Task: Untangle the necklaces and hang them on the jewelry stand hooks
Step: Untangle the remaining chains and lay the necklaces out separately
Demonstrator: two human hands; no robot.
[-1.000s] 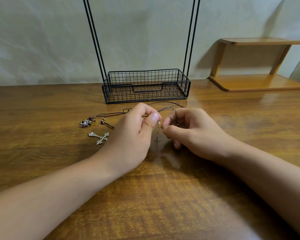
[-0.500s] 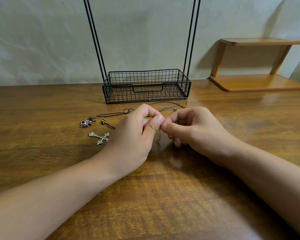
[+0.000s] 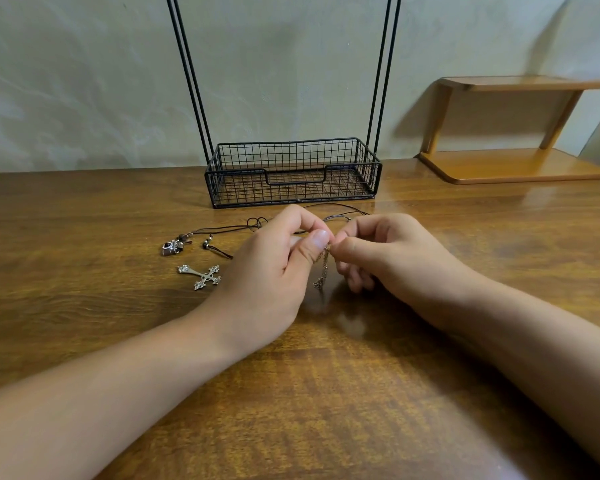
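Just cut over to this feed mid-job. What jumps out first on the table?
Dead centre, the left hand and right hand meet fingertip to fingertip, both pinching a thin silver chain that dangles between them just above the wooden table. Left of the hands lie a silver cross pendant and a dark cord necklace. Behind stands the black wire jewelry stand, whose hooks are out of view.

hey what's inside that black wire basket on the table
Nothing shows inside the basket: only its own mesh floor is visible through the wires. The necklaces lie outside it, on the table. No part is covered.
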